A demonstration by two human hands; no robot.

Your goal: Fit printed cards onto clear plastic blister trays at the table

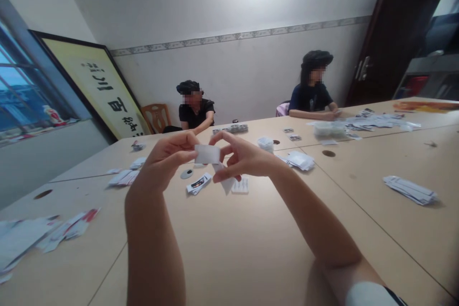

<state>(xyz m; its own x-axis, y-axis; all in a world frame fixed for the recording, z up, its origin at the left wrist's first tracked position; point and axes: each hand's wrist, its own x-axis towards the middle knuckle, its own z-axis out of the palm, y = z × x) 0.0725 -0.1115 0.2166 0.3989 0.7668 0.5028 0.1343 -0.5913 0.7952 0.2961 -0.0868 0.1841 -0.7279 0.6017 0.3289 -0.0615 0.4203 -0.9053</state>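
Above the beige wooden counter (pixel 229 248), I saw left hand (pixel 168 158) and right hand (pixel 245 158) each pinching one end of a small white rectangular paper slip (pixel 207 154), long axis crosswise.

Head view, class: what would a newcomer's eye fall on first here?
Two raised hands at centre, the left hand and right hand, pinch a white slip between them above the table. Behind, a person in black and a person in blue sit at the far edge. Paper stacks lie scattered on both sides.
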